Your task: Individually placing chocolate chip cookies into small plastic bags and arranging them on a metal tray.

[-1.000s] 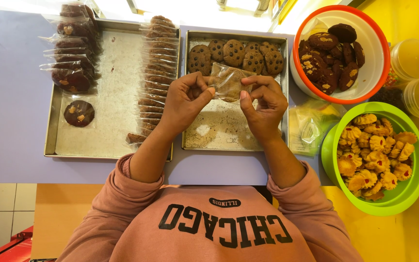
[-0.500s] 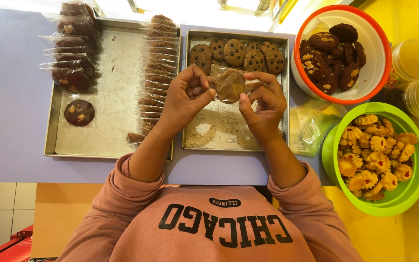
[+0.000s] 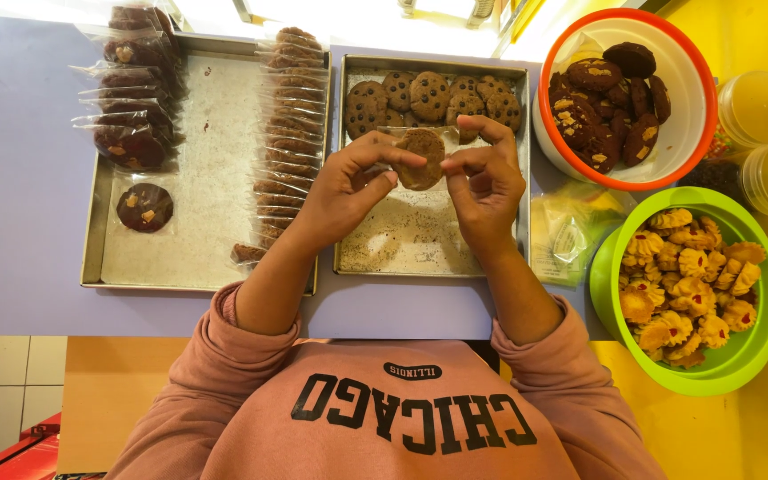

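**A:** Start wide. What's in front of you?

**B:** The lavender desk (image 3: pixel 11 178) carries two metal trays. The left tray (image 3: pixel 215 133) holds a row of wrapped cookies (image 3: pixel 282 133) along its right side, a heap of dark wrapped ones (image 3: pixel 131 98) at the far left, and a single dark one (image 3: pixel 144 207) apart from both. The right tray (image 3: pixel 420 240) has chocolate-chip cookies (image 3: pixel 428 93) along its far edge and crumbs elsewhere. To your right stand a white bowl (image 3: pixel 700 133) with an orange rim, full of dark cookies, and a green bowl (image 3: pixel 757 356) of yellow ones.

**A:** And your hands?

**B:** Your left hand (image 3: pixel 348 182) and right hand (image 3: pixel 486 182) are raised together over the right tray. Each grip is clamped on the same brown cookie (image 3: pixel 421 158), thumb and fingertips pinching its edges.

**A:** What changed in the last second?

**B:** A second ago your fingers held a clear wrapper open between them. Half a second ago the cookie showed inside it. Now your fingers have closed in on the cookie's rim, so it looks bagged, but the glare makes the wrapper's edge hard to trace.
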